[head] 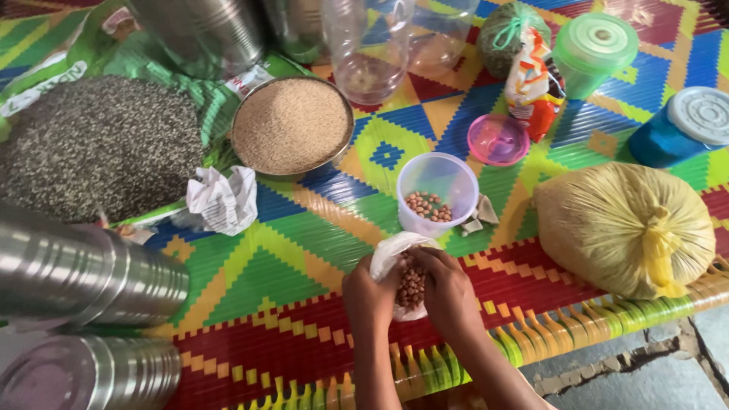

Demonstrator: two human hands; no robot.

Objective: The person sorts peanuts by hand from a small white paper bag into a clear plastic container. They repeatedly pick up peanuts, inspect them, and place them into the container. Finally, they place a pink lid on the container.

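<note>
My left hand and my right hand both grip a small clear plastic bag of peanuts low over the colourful woven mat. The bag's open top points away from me. Just beyond it stands a clear plastic tub with a few peanuts at its bottom. The tub stands upright and apart from the bag.
A steel bowl of tan grain, a heap of dark seeds on a green sack, crumpled paper, steel canisters, a tied yellow bag, a pink lid, green and blue containers.
</note>
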